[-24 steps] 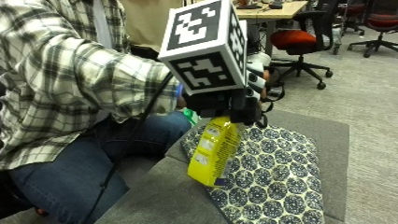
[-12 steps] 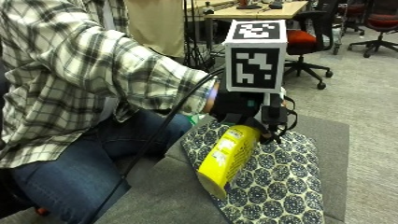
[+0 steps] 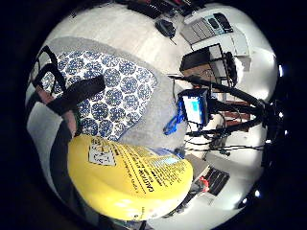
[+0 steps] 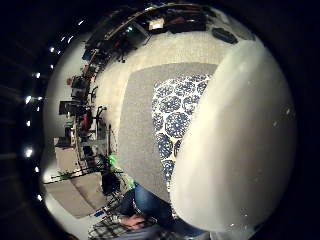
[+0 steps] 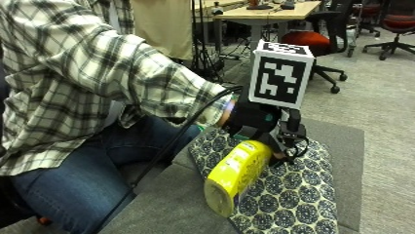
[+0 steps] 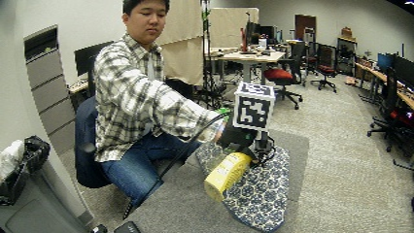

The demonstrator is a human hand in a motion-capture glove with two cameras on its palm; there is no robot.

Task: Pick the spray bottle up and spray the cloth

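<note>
the hand (image 5: pixel 256 122) grips the bottle (image 5: pixel 236 173) by its top and has swung it from upright to tilted over the cloth (image 5: pixel 292 195), lining up to spray.

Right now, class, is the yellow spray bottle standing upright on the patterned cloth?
No. In the outside view the gloved right hand holds the spray bottle tilted in the air above the patterned cloth.

- One yellow bottle (image 5: pixel 236 175)
- One patterned cloth (image 5: pixel 292 195)
- One gloved hand (image 5: pixel 253 119)
- One grey table (image 5: pixel 175 214)
- Two red chairs (image 5: pixel 311 41) in the outside view
</note>
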